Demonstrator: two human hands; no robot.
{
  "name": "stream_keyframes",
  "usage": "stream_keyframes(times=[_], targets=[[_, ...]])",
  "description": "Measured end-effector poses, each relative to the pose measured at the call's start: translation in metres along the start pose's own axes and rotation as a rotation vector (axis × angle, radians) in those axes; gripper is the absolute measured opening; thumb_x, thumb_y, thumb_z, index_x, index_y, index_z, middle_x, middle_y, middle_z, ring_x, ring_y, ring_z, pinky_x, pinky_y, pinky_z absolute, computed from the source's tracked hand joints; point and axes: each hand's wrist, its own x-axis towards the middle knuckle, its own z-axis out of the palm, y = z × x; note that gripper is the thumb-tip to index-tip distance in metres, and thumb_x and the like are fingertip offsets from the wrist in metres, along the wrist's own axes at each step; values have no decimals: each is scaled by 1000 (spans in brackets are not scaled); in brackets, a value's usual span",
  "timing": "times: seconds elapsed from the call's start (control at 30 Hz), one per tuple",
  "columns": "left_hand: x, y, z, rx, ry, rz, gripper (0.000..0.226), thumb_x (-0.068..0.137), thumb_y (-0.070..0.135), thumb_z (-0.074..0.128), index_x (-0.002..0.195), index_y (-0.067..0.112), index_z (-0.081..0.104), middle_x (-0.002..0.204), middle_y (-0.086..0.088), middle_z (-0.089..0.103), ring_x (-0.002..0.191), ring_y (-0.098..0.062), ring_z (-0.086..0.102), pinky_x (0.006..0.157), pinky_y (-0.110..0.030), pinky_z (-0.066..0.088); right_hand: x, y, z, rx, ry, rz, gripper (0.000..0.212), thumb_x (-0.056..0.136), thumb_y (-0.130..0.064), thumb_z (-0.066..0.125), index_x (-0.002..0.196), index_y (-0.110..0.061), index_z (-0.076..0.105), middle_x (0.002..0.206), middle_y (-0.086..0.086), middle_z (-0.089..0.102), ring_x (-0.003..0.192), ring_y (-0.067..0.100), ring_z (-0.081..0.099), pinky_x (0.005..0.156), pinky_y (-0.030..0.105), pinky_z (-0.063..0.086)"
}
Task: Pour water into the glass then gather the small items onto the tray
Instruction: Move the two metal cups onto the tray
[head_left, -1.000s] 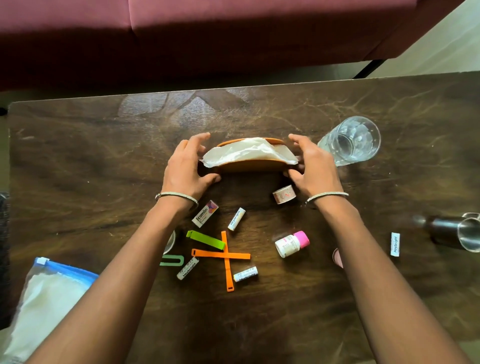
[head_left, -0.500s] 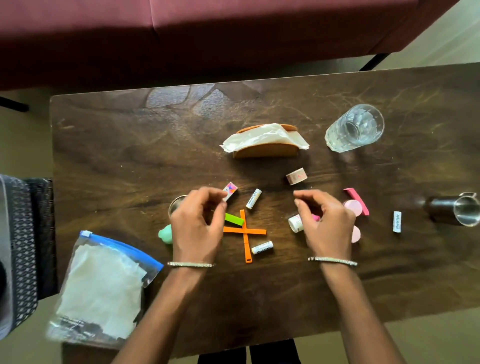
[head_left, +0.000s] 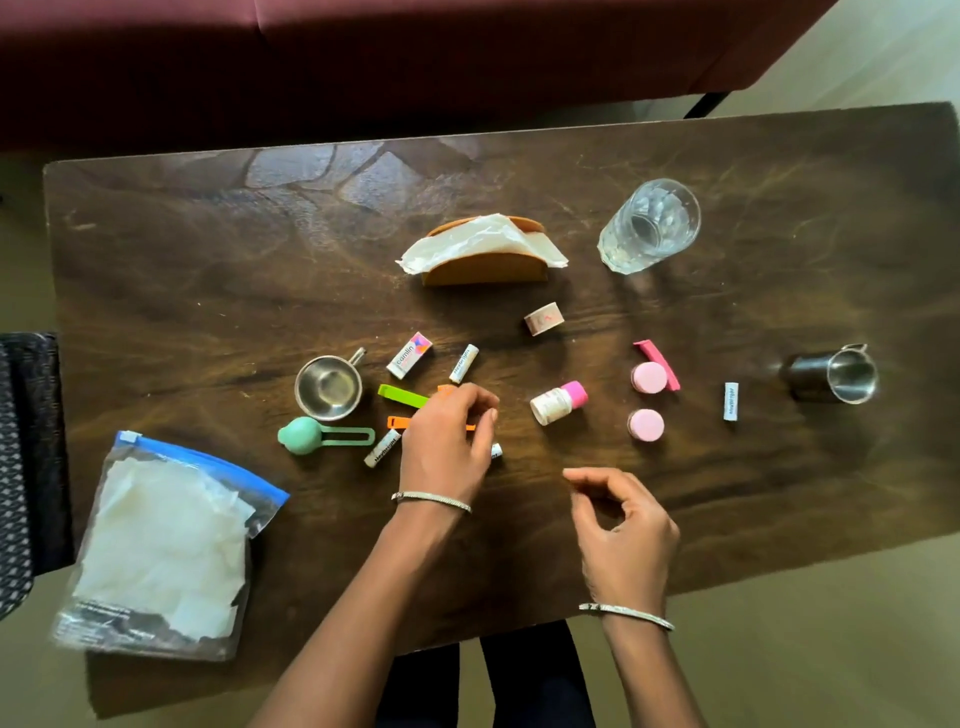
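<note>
Head view: glass (head_left: 649, 226) upright on the table (head_left: 208, 260), toward the far right; water level not readable. Small items are scattered nearer you than the glass: a pink-capped bottle (head_left: 558, 402) on its side, two pink round lids (head_left: 648, 376), and farther left of the glass a green clip (head_left: 402, 396) and orange clips (head_left: 396, 422). Your left hand (head_left: 447, 441), well left of the glass, curls its fingers down over the orange clips; an actual grip cannot be told. Your right hand (head_left: 623, 525), nearer you than the glass, is loosely curled and holds nothing. Napkin holder (head_left: 485, 267) sits left of the glass, steel mug (head_left: 841, 375) to its right and nearer you, zip bag (head_left: 166, 540) far left.
</note>
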Motion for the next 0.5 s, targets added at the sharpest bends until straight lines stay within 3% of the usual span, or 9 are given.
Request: stream_keyframes(times=[0.07,0.2,0.37,0.5], targets=[[-3,3,-1,42,155,5,11,87,13,65,97,18,68,94,4,64,86,-13,59,77,-35,51,4,8,-11,6,-14,8,40,73,14,68,82,-24,77,83,-9,73,76,11,68,74,19,52],[-14,-4,-15,368,524,-119,34,80,27,70,113,23,64,111,-3,58,102,-25,54,84,-40,44,19,24,-37,-11,-43,-2,44,74,12,67,83,-30,75,84,-6,73,75,15,66,72,3,44],[-12,-33,-38,507,468,-379,83,71,40,76,142,24,37,149,-7,36,136,-30,34,103,-52,36,44,36,-69,-58,-118,-17,43,77,8,71,84,-34,72,84,-5,74,76,14,66,72,-3,41],[1,-56,-46,365,382,-420,86,74,29,77,147,19,33,147,-9,42,135,-30,39,103,-53,39,62,45,-84,-76,-158,-46,37,77,9,72,85,-27,75,84,-5,74,79,13,66,72,-2,42]])
